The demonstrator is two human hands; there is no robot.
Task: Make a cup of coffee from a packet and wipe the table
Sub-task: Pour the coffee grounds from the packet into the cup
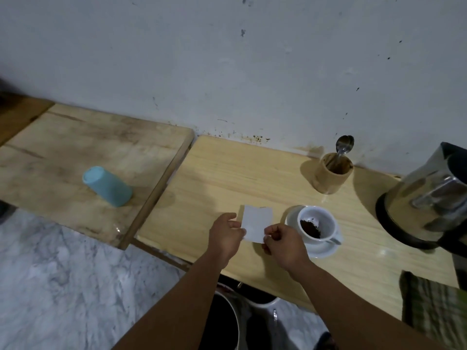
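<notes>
A white packet is held upright over the wooden table, just left of the cup. My left hand pinches its left edge and my right hand pinches its lower right corner. The white cup stands on a white saucer and has dark coffee powder at its bottom. A steel kettle on a black base sits at the right. A dark green checked cloth lies at the table's front right corner.
A wooden holder with spoons stands by the wall behind the cup. A light blue cup stands upside down on a second wooden board at the left. Below the table's front edge are round containers and a marble-patterned floor.
</notes>
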